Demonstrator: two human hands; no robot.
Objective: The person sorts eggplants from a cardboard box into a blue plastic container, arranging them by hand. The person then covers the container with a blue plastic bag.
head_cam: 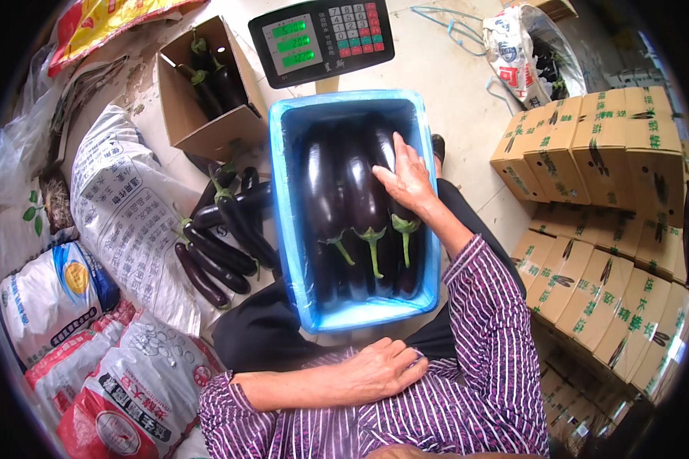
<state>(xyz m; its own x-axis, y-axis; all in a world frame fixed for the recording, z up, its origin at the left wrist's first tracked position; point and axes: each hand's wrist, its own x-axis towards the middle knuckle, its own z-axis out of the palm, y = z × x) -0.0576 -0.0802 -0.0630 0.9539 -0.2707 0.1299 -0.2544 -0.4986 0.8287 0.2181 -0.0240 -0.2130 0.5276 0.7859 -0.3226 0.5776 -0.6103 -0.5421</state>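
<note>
A blue plastic crate [290, 275] stands between my legs, filled with large glossy dark eggplants [321, 183]. Three of them show green caps and stems [372, 238] that point towards me. My right hand [405, 175] lies over the right side of the upper layer, thumb apart from the fingers, with nothing grasped. Against the front of my striped shirt rests my left hand [384, 367], its fingers curled in and no object visible in it. Just beyond the crate is a digital scale display [321, 40] with lit green readouts and a keypad.
Loose eggplants [221, 229] lie left of the crate, beside a white woven sack [132, 212]. An open cardboard box [206, 135] behind them holds more eggplants. Stacked cardboard boxes [597, 149] stand on the right. An open sack [514, 63] and blue cord [453, 34] are at far right.
</note>
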